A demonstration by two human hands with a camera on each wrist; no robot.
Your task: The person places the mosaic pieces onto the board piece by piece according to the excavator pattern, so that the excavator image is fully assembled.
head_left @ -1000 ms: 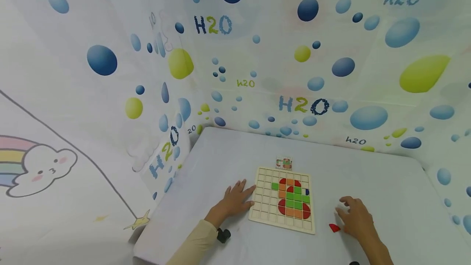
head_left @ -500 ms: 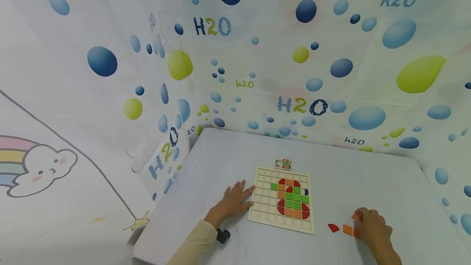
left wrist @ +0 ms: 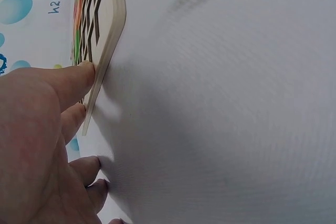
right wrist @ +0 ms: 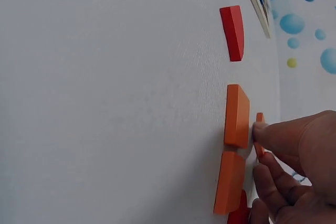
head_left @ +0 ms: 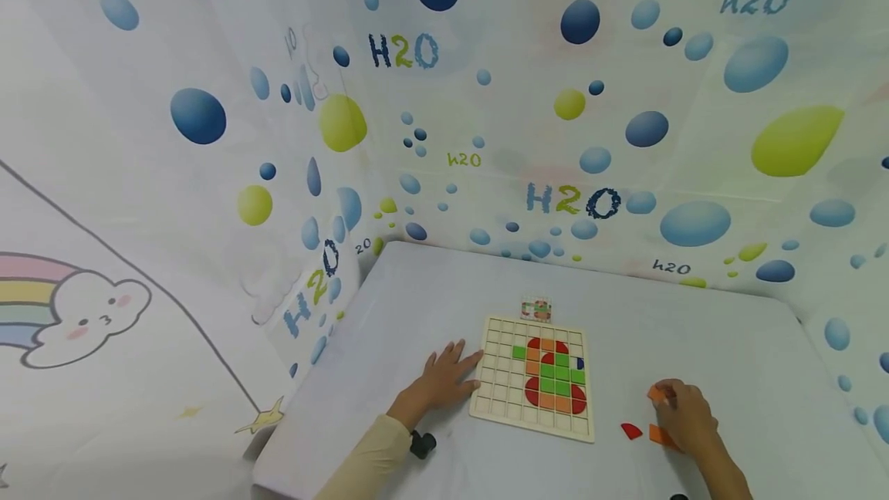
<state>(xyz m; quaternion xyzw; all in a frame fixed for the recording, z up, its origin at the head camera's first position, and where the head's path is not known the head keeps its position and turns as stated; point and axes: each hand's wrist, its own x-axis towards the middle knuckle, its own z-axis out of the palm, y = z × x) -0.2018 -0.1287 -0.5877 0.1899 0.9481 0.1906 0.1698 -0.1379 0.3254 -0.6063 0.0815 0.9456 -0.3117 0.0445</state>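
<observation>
A wooden grid board lies on the table, with red, orange, green and blue tiles set in part of its squares. My left hand rests at its left edge, fingers spread; the thumb touches the rim in the left wrist view. To the right of the board, my right hand pinches an orange tile between thumb and fingers. Below that hand lie two more orange tiles, end to end. A red quarter-round tile sits between them and the board, and another red tile is partly hidden by the fingers.
A small picture card with a coloured pattern lies behind the board's far edge. The white table stands against walls printed with blue and green drops. A black device is at my left wrist.
My right hand, earlier raised beside the red tile with fingers apart, reached the orange tiles, took one, and has shifted left and away from me with it. The left hand stays put.
</observation>
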